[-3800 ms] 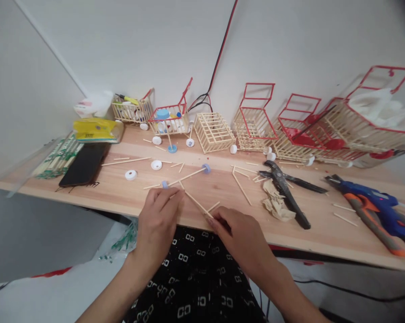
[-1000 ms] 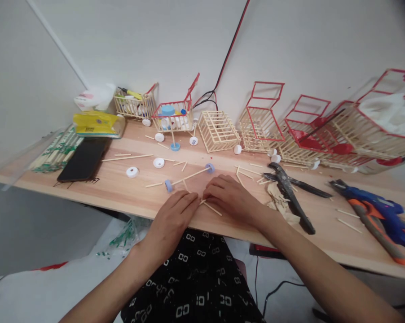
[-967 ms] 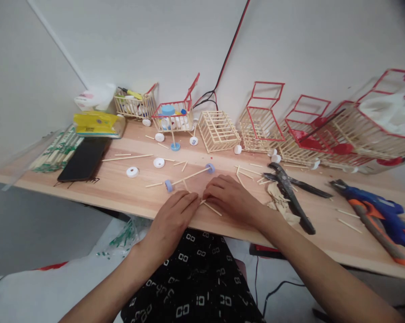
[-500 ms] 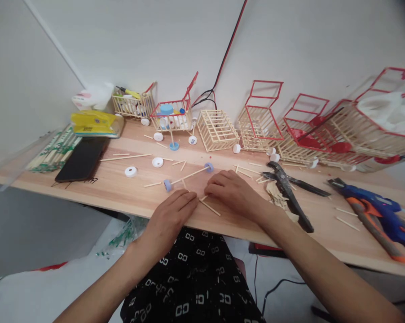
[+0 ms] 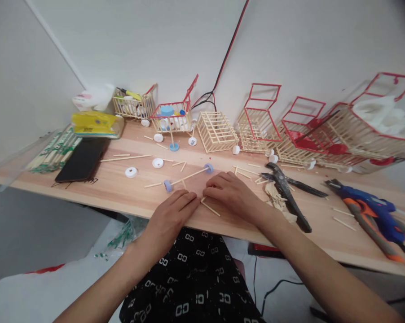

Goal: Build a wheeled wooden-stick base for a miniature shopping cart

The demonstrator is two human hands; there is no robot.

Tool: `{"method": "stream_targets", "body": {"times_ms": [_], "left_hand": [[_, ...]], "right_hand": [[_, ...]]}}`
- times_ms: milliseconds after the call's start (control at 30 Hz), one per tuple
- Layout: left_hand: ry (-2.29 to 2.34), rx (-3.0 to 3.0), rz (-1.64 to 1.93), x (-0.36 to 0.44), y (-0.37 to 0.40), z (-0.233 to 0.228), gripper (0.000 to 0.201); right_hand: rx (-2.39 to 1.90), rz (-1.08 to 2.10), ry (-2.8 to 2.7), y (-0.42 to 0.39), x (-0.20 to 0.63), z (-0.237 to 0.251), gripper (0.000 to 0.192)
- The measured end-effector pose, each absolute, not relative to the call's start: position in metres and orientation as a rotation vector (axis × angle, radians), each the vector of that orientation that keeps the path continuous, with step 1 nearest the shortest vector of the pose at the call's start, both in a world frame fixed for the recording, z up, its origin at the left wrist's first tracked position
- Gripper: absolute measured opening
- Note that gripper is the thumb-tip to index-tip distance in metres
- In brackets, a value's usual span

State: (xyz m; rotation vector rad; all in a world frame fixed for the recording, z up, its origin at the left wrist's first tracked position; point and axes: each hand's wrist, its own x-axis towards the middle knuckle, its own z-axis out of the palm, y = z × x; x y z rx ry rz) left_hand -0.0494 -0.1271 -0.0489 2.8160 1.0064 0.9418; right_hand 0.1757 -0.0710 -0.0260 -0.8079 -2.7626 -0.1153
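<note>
Hands (image 5: pixel 172 209) at stick (image 5: pixel 210 207), tabletop (image 5: pixel 128 193) edge close, room leftward

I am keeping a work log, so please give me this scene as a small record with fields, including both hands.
left hand: palm down, seemingly covering part of a thin stick
right hand: curled, beside the left, at the same stick
grip: cannot tell, contact is hidden
beyond the hands: rod with two blue wheels; white caps
back of table: small carts, some with red handles
left side: black phone, yellow packet
right side: black pliers, blue glue gun
</note>
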Motion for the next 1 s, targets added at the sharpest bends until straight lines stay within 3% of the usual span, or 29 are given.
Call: {"method": "stream_targets", "body": {"times_ms": [267, 600, 767, 900, 1000], "left_hand": [[0.978, 2.822, 0.946, -0.050, -0.125, -0.049, 0.039], [0.983, 2.828, 0.915, -0.053, -0.128, -0.049, 0.040], [0.984, 2.851, 0.918, -0.053, -0.125, -0.049, 0.039], [0.975, 2.843, 0.933, -0.056, -0.124, -0.058, 0.041], [0.985, 2.829, 0.951, -0.058, -0.123, -0.064, 0.044]], "right_hand": [[-0.873, -0.076, -2.662, -0.072, 0.180, -0.022, 0.020], [-1.382, -0.149, -2.105, -0.096, 0.227, 0.026, 0.017], [-1.721, -0.286, -1.851, -0.102, 0.263, 0.019, 0.035], [-1.857, -0.280, -1.831, -0.102, 0.294, 0.008, 0.022], [-1.873, -0.304, -1.857, -0.107, 0.302, 0.005, 0.026]]}}
